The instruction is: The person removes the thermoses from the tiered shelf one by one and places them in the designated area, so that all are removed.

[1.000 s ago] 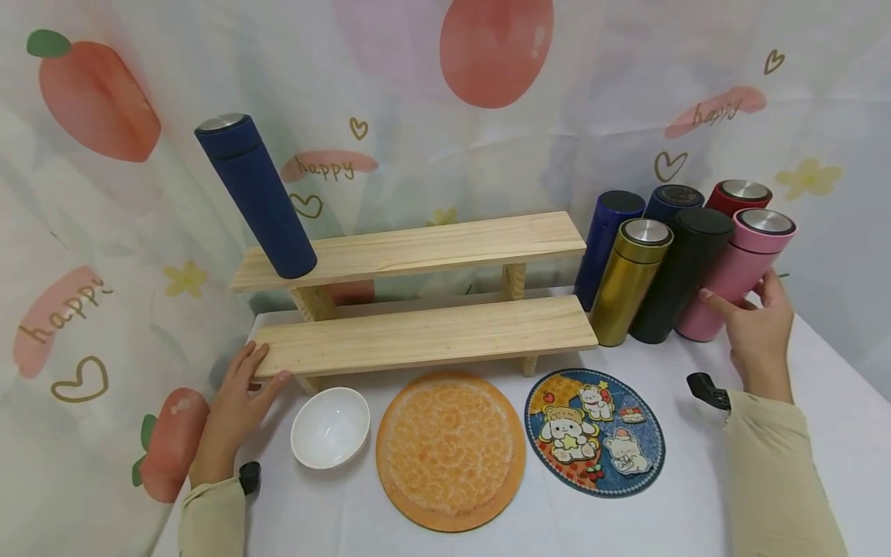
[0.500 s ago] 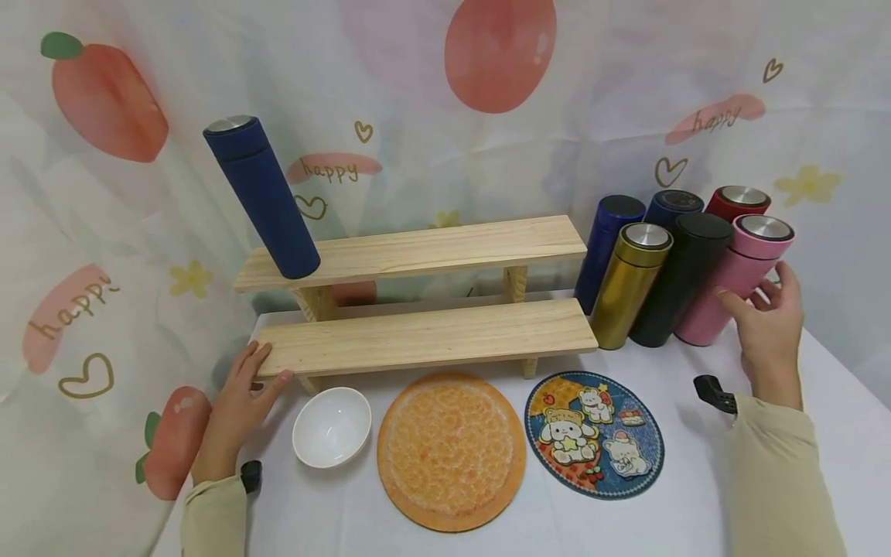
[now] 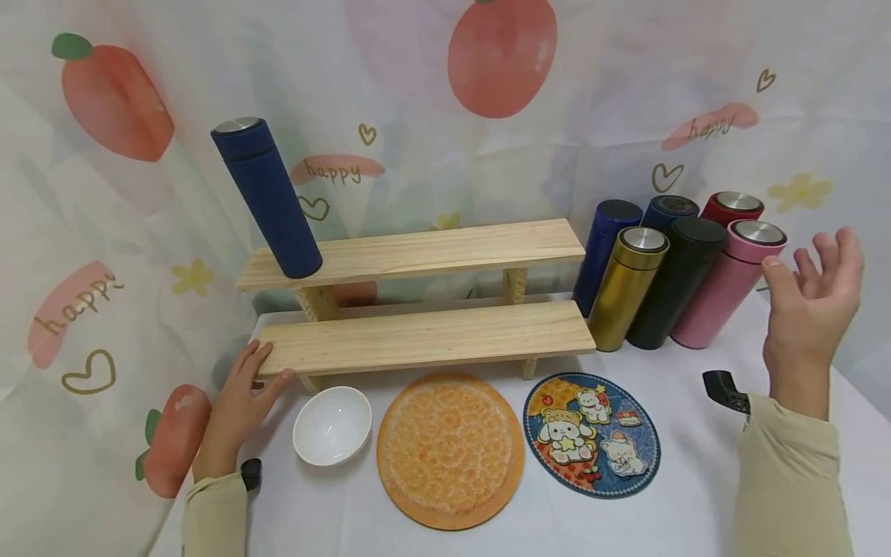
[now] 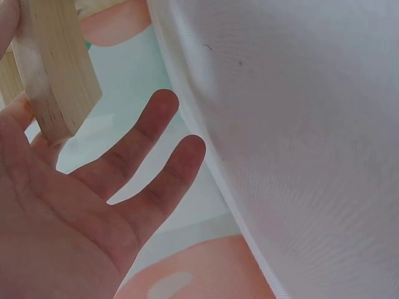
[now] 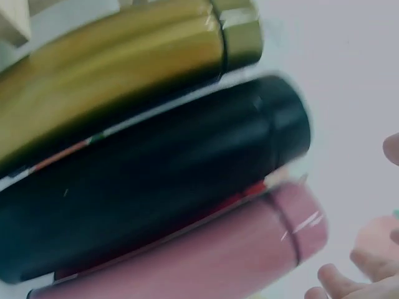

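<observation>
My left hand (image 3: 240, 406) rests at the left end of the lower wooden shelf (image 3: 425, 338), its thumb near the front edge. In the left wrist view, two straight fingers (image 4: 162, 180) stick out beside the wood (image 4: 59, 75); the other fingertips are partly hidden. Raised at the right, my right hand (image 3: 810, 317) holds nothing, its fingers loosely bent. Just left of it stands a pink thermos (image 3: 727, 286) with a steel-topped lid. Beside that are a black thermos (image 3: 671, 290) and a gold one (image 3: 626, 294), also in the right wrist view.
A dark blue thermos (image 3: 271, 201) stands on the upper shelf's (image 3: 445, 247) left end. Violet-blue (image 3: 602, 255), navy (image 3: 670, 209) and red (image 3: 731, 205) thermoses stand behind the front row. A white bowl (image 3: 332, 425), round orange mat (image 3: 450, 452) and cartoon mat (image 3: 592, 480) lie in front.
My right hand has let go of the pink thermos and moved up and to the right. The thermos stays beside the others. My left hand keeps its place at the shelf.
</observation>
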Motion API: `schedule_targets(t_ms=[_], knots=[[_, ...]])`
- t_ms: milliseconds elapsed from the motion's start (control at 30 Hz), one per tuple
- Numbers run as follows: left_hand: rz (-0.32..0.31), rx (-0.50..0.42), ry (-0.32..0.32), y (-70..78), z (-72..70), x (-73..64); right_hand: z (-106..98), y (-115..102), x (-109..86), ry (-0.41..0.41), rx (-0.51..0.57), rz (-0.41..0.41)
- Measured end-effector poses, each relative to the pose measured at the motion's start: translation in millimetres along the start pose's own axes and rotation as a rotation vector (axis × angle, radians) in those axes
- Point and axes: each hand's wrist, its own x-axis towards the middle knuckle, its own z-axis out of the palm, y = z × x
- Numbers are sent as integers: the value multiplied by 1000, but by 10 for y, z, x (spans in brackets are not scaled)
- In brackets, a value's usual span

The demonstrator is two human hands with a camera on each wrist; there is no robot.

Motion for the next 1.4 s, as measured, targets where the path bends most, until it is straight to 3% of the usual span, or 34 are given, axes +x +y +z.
schedule_targets(t_ms=[233,400,700,1033,1333,1400], knots=[[-31,7,-17,23,-10,-10,251,-243,-181,-29,28,-58],[-33,6,-21,46,-21,-14,415,-360,-346,-100,49,-111],[-29,4,-24,35,-26,-8,670,-347,-628,-257,52,-153],[-30,-7,-20,9,-40,-20,932,-194,-870,-432,-112,-235],[-17,-4,-13,3,-37,-12,1129,-83,-1139,-633,-272,-227],[-21,-7,-15,9,-29,-8,1175,-55,-1200,-691,-267,-215]])
